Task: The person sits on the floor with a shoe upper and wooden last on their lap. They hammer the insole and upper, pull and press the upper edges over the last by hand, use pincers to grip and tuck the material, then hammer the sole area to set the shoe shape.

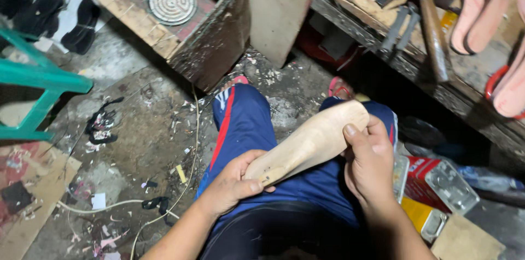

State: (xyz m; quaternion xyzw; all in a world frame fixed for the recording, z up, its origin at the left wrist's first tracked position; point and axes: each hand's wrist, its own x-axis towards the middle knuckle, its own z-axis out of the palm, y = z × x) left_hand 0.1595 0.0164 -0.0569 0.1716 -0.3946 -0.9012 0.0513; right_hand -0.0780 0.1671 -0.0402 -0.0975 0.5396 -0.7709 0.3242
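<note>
A bare concrete floor (pixel 142 139), stained and littered with scraps, fills the middle and left of the frame. At upper centre stands a rough wooden box (pixel 202 41) with wire mesh over its top (a round coil burner (pixel 171 2) lies inside). A green plastic stool (pixel 38 82) juts in at the left edge. A worn wooden workbench (pixel 383 47) runs diagonally across the upper right. The light is dim and uneven.

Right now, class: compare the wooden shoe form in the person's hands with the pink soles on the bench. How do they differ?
The wooden shoe form is pale tan and thick; the pink soles are pink and thin. The form is gripped by the left hand and right hand above the lap; the soles rest untouched on the wooden bench. Both are foot-shaped.
</note>
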